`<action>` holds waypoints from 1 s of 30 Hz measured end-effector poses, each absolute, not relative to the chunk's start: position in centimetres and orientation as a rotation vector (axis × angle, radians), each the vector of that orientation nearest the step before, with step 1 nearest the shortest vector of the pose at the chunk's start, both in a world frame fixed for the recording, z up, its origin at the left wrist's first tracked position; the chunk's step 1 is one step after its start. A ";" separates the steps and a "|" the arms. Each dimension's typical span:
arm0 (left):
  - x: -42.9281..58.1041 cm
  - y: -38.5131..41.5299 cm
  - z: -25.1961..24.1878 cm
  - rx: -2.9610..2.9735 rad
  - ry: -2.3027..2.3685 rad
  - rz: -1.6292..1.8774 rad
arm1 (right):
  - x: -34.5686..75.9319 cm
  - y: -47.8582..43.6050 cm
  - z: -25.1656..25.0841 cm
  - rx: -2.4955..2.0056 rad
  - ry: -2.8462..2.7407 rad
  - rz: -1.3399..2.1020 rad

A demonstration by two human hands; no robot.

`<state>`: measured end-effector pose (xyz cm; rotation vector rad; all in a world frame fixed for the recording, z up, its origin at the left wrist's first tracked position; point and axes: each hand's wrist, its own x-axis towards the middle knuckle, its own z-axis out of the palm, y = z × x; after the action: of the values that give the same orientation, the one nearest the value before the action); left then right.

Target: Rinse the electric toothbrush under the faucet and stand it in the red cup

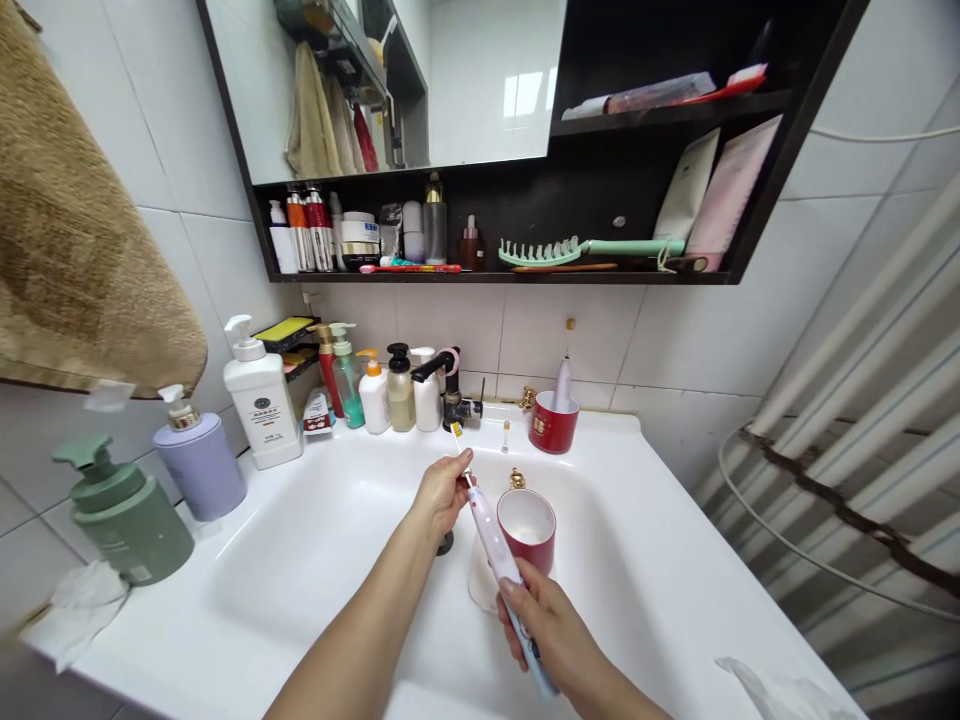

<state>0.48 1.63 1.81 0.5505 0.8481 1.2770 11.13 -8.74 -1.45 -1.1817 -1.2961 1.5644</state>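
Over the white sink (pixel 315 560), an electric toothbrush (pixel 491 535) with a pale lilac-to-blue handle is held between both hands. My right hand (pixel 551 615) wraps round the lower part of its handle. With thumb and fingers, my left hand (pixel 444 492) pinches the white neck near the brush head, whose yellow bristles point up toward the faucet. Just beyond the handle, a red cup (pixel 531 550) with a white inside stands in the basin, partly hidden by my right hand. Another red cup (pixel 553 424) on the back ledge holds a second lilac handle (pixel 562 384).
A black faucet (pixel 452 395) rises behind the basin. Several pump bottles (pixel 262 405) line the left and back ledge. Above, a dark cabinet (pixel 465 278) holds cosmetics, a green hairbrush (pixel 547 252) and tubes. A towel (pixel 90 220) hangs left; a pleated curtain (pixel 885 430) hangs right.
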 end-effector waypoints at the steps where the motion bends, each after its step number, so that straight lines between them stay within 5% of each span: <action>1: 0.5 1.6 1.8 0.561 0.844 1.279 | 11.1 -8.7 -1.5 -1.192 -1.284 1.567; 30: 1.2 0.9 2.3 0.649 0.696 1.276 | 11.0 -9.4 0.1 -1.132 -1.142 1.642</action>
<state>1.20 0.88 2.32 0.6494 0.6963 1.2760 11.04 -9.37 0.08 -1.1323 -1.1416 1.6423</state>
